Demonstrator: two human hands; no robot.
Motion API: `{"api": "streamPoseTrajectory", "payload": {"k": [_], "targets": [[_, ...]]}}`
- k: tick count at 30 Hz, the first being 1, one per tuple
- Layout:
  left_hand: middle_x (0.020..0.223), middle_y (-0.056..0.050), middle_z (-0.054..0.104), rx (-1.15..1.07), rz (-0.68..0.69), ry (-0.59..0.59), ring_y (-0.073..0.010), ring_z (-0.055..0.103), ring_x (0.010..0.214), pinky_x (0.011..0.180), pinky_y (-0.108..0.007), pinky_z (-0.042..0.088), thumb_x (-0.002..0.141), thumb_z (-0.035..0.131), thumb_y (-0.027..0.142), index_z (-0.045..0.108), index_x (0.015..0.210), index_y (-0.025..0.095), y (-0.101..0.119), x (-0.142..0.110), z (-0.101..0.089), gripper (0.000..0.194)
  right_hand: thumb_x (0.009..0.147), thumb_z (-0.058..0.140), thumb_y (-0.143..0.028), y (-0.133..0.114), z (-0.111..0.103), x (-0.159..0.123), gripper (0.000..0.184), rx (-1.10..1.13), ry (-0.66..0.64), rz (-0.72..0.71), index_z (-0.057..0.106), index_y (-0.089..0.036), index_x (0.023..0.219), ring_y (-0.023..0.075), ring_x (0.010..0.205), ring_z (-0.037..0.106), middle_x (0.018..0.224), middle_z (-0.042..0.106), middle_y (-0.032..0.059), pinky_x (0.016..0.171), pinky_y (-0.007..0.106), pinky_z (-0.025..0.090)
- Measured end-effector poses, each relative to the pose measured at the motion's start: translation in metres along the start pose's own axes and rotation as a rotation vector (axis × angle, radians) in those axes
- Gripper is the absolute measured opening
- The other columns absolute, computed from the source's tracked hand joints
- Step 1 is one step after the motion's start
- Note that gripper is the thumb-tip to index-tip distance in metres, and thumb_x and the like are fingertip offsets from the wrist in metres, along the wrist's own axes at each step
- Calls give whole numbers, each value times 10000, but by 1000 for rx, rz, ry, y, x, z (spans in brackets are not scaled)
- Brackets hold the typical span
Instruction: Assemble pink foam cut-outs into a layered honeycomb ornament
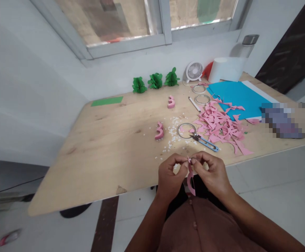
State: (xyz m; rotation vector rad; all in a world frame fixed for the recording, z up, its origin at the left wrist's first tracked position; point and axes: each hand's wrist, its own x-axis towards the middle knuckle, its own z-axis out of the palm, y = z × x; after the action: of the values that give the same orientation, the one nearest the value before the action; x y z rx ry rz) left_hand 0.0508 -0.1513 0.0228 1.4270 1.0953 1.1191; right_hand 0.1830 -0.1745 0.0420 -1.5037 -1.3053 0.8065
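Note:
My left hand [170,175] and my right hand [210,171] meet at the near edge of the wooden table [102,147]. Both pinch the top of a curved pink paper cutout [190,180] that hangs down between them. Just beyond my hands lie small blue-handled snips [205,140], a metal ring [186,130] and a heap of pink paper scraps [220,126]. White paper bits [172,134] are scattered beside a folded pink paper shape [159,131]. A second pink shape [171,102] stands farther back.
Three green paper trees [154,81] line the back by the wall, with a green paper strip [106,101] to their left. Blue paper sheets [236,96], two more rings [201,93], a white pen [194,104], a small white fan [194,71] and a white roll [224,69] fill the right side.

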Motion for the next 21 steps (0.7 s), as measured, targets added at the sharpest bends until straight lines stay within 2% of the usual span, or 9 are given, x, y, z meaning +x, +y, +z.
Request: {"api": "streamPoseTrajectory", "payload": {"k": [3, 7, 11, 14, 17, 21], "targets": [[657, 5, 636, -107, -98, 14, -127, 584, 657, 674, -242, 468, 711, 613, 167, 644, 686, 165, 3, 2, 2, 39, 768, 553, -233, 2, 0, 1, 136, 5, 14, 15, 617, -172, 664, 124, 548, 492, 567, 558, -20, 546, 231, 403], [583, 23, 614, -265, -226, 63, -107, 559, 579, 628, -233, 472, 667, 628, 166, 628, 631, 160, 8, 4, 4, 36, 777, 564, -251, 11, -6, 3, 130, 51, 24, 45, 617, -178, 683, 150, 618, 542, 623, 607, 2, 574, 245, 420], [564, 21, 614, -355, -285, 109, -104, 564, 577, 616, -231, 478, 662, 634, 161, 634, 620, 155, 9, 5, 5, 42, 806, 572, -315, 29, -25, 12, 162, 28, 139, 74, 629, -180, 737, 154, 597, 543, 667, 634, 15, 571, 269, 421], [571, 18, 618, -385, -311, 109, -100, 564, 580, 614, -231, 476, 666, 637, 164, 641, 622, 151, 7, 5, 5, 46, 800, 585, -331, 44, -43, 22, 162, -54, 286, 25, 632, -184, 748, 171, 620, 553, 646, 612, 12, 595, 288, 432], [567, 26, 614, -451, -331, 90, -86, 558, 580, 613, -213, 466, 669, 640, 162, 643, 627, 151, 6, 5, 7, 43, 756, 596, -261, 55, -56, 30, 110, -198, 435, -7, 637, -186, 825, 170, 635, 548, 730, 622, 19, 616, 305, 441], [578, 31, 617, -482, -328, 64, -74, 553, 589, 617, -196, 456, 681, 639, 150, 649, 641, 153, 6, 4, 8, 41, 780, 556, -239, 59, -60, 32, 104, -278, 410, -149, 649, -194, 791, 224, 840, 594, 852, 658, 60, 734, 354, 451]]}}
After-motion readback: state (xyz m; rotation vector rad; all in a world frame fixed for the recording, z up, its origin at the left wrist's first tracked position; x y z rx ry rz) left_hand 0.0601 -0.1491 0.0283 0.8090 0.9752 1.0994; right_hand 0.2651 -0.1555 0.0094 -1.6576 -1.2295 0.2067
